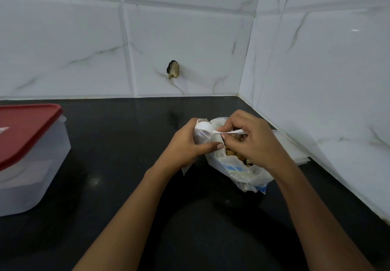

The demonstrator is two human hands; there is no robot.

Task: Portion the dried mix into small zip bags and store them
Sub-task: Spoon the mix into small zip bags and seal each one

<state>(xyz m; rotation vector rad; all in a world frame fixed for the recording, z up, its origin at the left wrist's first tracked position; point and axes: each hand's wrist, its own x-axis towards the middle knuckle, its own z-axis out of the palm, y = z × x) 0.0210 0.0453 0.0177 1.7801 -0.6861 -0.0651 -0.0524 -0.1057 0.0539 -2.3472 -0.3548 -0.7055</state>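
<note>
Home kitchen corner: black polished stone countertop (118, 144) meeting white marble-look wall tiles (185, 45) on two sides, a rough hole (173, 69) in one tile, and a red-lidded plastic food container (27, 156) at left.

Countertop (126, 144) black and glossy; wall tiles (73, 49) white with thin grey-green marble veining. Storage box (38, 175) translucent and clear-whitish under a red lid (25, 129). Spoon (205, 127) white; dried mix (234, 154) brown-golden inside a clear big bag (238, 171) with blue print.
</note>
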